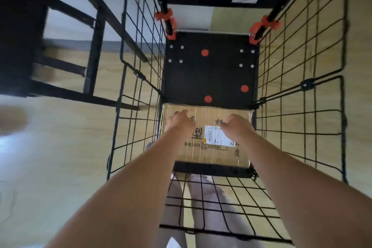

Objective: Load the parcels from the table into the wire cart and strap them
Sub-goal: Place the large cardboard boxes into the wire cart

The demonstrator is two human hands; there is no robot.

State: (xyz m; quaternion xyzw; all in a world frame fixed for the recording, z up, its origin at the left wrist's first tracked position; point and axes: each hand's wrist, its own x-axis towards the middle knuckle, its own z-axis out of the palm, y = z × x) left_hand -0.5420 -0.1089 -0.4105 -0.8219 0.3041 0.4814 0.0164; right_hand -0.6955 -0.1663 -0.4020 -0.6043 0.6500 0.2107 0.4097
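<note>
A pale wood-pattern floor (66, 147) shows on all sides, seen from above through the black wire cart (141, 78). Both hands reach down into the cart. The left hand (181, 122) lies palm down on the top of a brown cardboard parcel (203, 153), its fingers bent over the far left part of the top. The right hand (237, 127) rests on the far right part, the fingers curled; their tips are hidden under the knuckles, so whether they grip an edge cannot be told. The parcel lies flat on the near half of the black cart floor (211, 74), touching the near wall. A white shipping label (216, 135) sits between the two hands, partly covered by the right one. The printed characters on the cardboard are partly hidden by the arms. Red dots and silver bolts mark the bare far half of the cart floor. Red clamps (167, 20) hold the far corner posts. At the left, a dark metal frame (90, 50) stands beside the cart, its top cut off by the picture edge.
</note>
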